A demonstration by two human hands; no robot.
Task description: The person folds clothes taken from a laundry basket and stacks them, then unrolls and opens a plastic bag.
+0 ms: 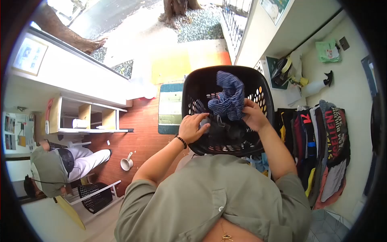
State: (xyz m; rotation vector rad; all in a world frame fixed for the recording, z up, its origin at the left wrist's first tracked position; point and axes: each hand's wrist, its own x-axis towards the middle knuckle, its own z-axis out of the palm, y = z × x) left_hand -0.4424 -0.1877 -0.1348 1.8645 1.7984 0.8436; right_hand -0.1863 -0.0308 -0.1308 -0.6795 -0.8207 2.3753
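Note:
A black laundry basket [266,86] with round holes in its sides stands right in front of me. Inside it, a blue-and-white striped garment [227,99] is bunched up, with dark cloth below it. My right hand [255,115] pinches the garment's right edge over the basket. At the basket's left side is my left hand [192,130], palm down, thumb and fingers apart. A small greyish thing shows by its fingertips; I cannot tell whether they touch it. A dark bead bracelet circles my left wrist.
Several garments [318,141] hang in a row on the right, near a spray bottle [316,86]. A white shelf unit [88,130] stands left. On the wooden floor lie a white dipper [127,163] and a mat [170,107]. A person [52,167] is at far left.

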